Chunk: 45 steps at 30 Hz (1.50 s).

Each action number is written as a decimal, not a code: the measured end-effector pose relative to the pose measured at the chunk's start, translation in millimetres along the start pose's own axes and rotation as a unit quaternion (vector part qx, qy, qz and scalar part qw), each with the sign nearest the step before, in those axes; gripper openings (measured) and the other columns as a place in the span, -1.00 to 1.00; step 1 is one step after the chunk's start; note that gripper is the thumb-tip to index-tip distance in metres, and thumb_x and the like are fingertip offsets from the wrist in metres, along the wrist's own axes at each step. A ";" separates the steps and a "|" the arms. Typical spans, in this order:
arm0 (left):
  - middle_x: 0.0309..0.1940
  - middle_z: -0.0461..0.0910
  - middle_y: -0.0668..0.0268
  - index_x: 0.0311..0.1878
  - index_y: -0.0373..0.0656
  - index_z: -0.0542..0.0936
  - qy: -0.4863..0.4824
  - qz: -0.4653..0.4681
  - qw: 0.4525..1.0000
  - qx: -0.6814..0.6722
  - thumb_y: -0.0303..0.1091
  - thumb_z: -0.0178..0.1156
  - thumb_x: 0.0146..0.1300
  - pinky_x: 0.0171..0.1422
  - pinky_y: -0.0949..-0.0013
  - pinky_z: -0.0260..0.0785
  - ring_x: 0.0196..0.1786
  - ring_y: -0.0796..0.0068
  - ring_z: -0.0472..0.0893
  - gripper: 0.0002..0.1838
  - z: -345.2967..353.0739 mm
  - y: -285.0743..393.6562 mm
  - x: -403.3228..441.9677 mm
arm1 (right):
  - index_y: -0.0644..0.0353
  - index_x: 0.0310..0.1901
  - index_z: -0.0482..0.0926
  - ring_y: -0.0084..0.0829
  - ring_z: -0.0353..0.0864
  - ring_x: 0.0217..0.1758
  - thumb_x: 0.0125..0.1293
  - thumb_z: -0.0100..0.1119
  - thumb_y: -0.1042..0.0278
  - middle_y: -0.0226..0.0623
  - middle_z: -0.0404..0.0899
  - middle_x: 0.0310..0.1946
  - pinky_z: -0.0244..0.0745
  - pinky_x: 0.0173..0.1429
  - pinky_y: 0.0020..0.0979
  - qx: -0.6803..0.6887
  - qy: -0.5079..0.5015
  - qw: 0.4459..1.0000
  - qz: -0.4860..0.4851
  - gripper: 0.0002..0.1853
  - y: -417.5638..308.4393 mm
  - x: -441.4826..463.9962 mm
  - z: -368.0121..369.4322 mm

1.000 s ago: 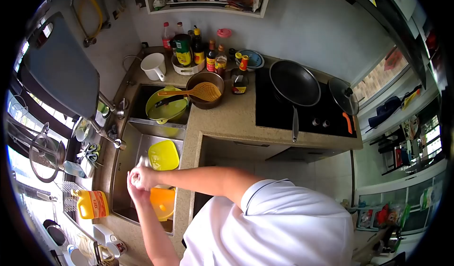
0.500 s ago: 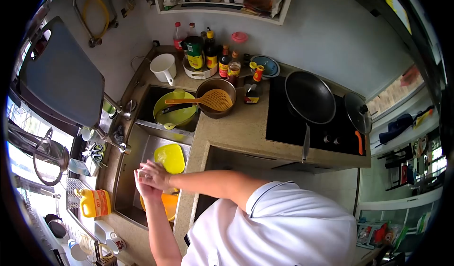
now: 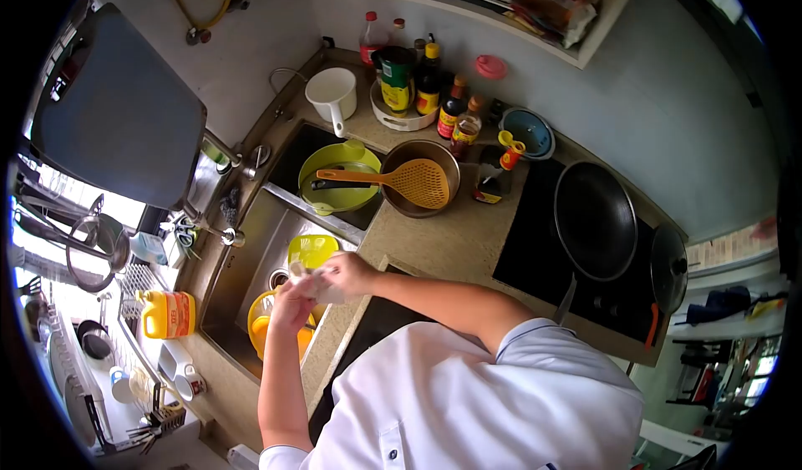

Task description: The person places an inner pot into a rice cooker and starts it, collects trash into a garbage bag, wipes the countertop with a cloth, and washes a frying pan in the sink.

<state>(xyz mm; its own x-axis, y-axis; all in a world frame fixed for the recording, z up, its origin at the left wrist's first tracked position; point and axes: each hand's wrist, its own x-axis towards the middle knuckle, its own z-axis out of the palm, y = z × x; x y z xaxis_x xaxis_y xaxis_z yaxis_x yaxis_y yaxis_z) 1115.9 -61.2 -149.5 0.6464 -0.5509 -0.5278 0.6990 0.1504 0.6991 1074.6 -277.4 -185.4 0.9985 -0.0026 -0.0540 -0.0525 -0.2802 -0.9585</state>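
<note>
Over the sink [image 3: 219,313], my left hand [image 3: 292,304] and my right hand [image 3: 351,274] meet, both closed on a small whitish, partly see-through thing [image 3: 324,288] that I cannot make out exactly. Just beyond them in the basin lies a yellow-green dish [image 3: 312,250]. An orange-yellow basin [image 3: 261,324] sits below my left hand, partly hidden by the forearm.
A green colander [image 3: 338,157] rests over the smaller sink. Beside it an orange slotted ladle [image 3: 422,183] lies across a brown pot [image 3: 454,167]. Bottles, a white pot [image 3: 332,90], a wok [image 3: 595,219] and a yellow jug [image 3: 167,315] stand around. The faucet [image 3: 232,237] reaches over the basin.
My hands have moved from rubbing against each other to holding a whitish thing between them. The view has turned, so the counter and stove appear tilted and shifted right.
</note>
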 end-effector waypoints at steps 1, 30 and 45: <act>0.03 0.65 0.17 0.17 -0.30 0.52 0.006 0.002 1.000 -0.005 -0.34 0.22 0.44 0.18 0.12 0.58 0.07 0.27 0.68 -0.67 9.1 3.2 6.2 | 0.27 -0.21 0.72 -0.44 0.70 -0.37 0.37 0.29 0.23 -0.22 0.73 -0.41 0.58 -0.24 -0.32 0.047 0.048 0.998 0.020 -0.76 19.1 -4.7 -7.7; -0.18 0.70 0.03 0.09 -0.17 0.63 0.251 0.222 0.826 0.454 -0.16 0.36 0.21 0.04 0.18 0.54 -0.11 -0.01 0.68 -0.57 -14.1 -43.9 -239.7 | 0.37 0.00 0.63 -0.51 0.61 -0.12 0.54 0.14 0.25 -0.29 0.67 -0.13 0.51 0.00 -0.43 0.029 0.101 0.986 0.128 -0.70 8.1 -92.2 -97.0; -0.50 0.53 0.37 -0.08 -0.24 0.61 0.684 0.094 0.677 0.254 -0.11 0.37 0.26 -0.34 0.35 0.38 -0.46 0.51 0.54 -0.62 -219.4 -223.5 -449.1 | 0.34 -0.08 0.72 -0.69 0.48 -0.30 0.54 0.17 0.15 -0.47 0.65 -0.32 0.42 -0.17 -0.55 -0.033 0.037 0.995 0.090 -0.65 -31.7 -18.2 62.4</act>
<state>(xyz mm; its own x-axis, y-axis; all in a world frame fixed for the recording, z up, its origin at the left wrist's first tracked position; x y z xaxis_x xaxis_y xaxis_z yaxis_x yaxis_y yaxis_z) 736.5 332.7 -174.5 0.6306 0.7675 -0.1153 0.5939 -0.3815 0.7083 1057.3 -208.6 -171.6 0.9714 -0.1287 -0.1996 -0.2319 -0.3316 -0.9145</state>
